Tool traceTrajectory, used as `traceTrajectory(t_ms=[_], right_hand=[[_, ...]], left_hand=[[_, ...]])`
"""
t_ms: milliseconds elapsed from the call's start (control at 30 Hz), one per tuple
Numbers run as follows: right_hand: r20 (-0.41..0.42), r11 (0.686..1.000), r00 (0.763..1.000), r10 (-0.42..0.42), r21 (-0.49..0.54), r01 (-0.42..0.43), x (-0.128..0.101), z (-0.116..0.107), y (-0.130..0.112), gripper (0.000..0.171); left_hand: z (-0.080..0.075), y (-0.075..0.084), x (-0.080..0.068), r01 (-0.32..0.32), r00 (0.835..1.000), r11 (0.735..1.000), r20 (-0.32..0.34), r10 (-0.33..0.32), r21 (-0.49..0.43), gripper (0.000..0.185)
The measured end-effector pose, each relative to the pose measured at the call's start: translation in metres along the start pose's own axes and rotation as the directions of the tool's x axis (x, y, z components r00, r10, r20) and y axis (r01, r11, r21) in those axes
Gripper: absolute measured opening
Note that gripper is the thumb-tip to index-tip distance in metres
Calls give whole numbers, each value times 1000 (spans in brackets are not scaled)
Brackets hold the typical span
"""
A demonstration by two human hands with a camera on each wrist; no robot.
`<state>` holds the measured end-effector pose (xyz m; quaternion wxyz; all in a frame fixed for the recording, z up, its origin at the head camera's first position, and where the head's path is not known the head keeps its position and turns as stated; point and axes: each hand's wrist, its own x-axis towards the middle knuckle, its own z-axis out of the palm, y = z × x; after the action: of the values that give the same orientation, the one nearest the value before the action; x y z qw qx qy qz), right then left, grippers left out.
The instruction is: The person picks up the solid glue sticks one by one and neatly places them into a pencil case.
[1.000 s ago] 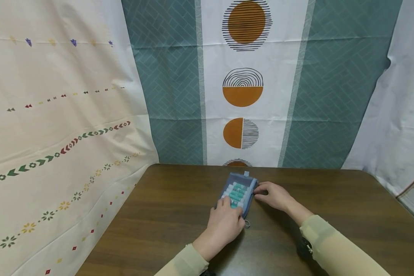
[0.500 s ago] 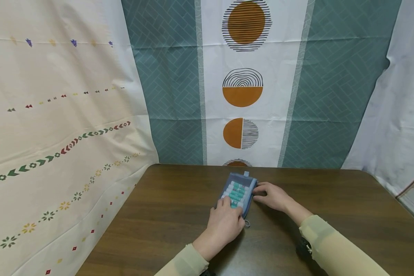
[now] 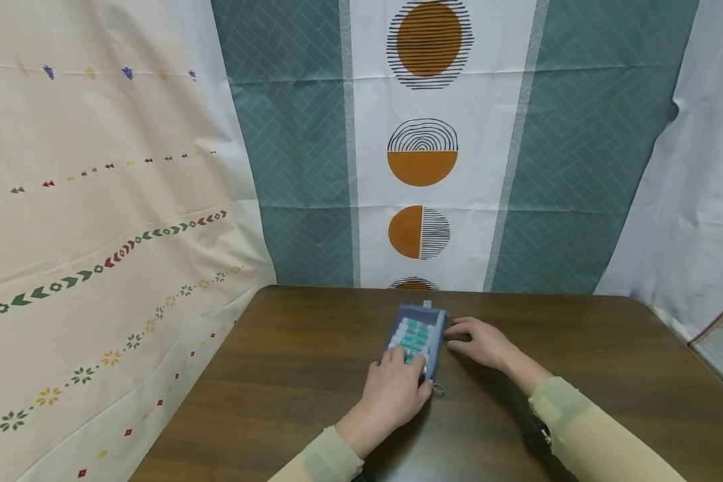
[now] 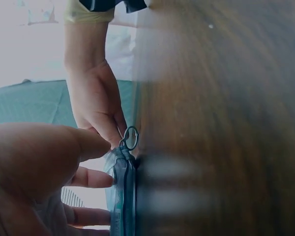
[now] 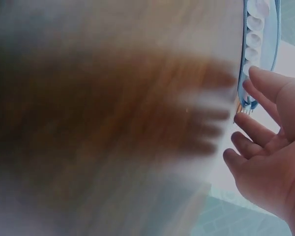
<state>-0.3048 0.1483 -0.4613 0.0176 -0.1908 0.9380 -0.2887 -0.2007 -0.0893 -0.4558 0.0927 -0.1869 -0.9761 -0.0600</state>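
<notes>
A blue zip pouch [image 3: 438, 338] with a see-through top lies flat on the table, and several white-and-green rolls [image 3: 416, 335] show inside it. My left hand [image 3: 391, 391] rests on its near end, fingertips on the top and thumb by the near right corner, close to a small metal ring [image 3: 438, 389]. In the left wrist view those fingertips touch the pouch's face [image 4: 122, 206], and the ring sticks up from the end. Beside the far right edge is my right hand [image 3: 480, 341], fingers loosely bent. The right wrist view shows its fingers spread, with nothing gripped.
The brown wooden table [image 3: 289, 375] spreads around both hands. Its far edge meets a green and white patterned cloth [image 3: 422, 221], and a cream cloth [image 3: 126, 281] hangs along the left side.
The pouch has turned slightly and its far end has come a little nearer. Its ring has shifted right. My left fingers have moved slightly, and a small gap shows beside my right hand.
</notes>
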Motion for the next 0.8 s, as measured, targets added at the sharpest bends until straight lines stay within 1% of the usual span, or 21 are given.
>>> traceTrajectory(t_ms=[133,333,467,600,700,800], right_hand=[[-10,1000,1000,2,-23,-3,-3,-4,2,33],[-29,998,999,13,-61,-14,-8,-9,4,37],[-47,996,999,-6,-89,1,-13,-12,3,42],[-57,992,998,-40,-121,33,-20,-14,-1,46],[-75,986,995,-66,-159,54,-27,-17,-6,49],[-105,976,990,-95,-204,72,-35,-19,-11,54]], left_hand=[[-3,2,0,-2,1000,1000,6,2,-1,47],[-10,6,-2,-26,998,999,52,27,-23,47],[-14,7,-3,-58,996,998,70,60,-29,47],[-17,6,-5,-84,990,996,115,87,-32,48],[-20,5,-6,-87,986,995,138,92,-43,50],[-22,0,-6,-79,988,996,128,84,-50,52]])
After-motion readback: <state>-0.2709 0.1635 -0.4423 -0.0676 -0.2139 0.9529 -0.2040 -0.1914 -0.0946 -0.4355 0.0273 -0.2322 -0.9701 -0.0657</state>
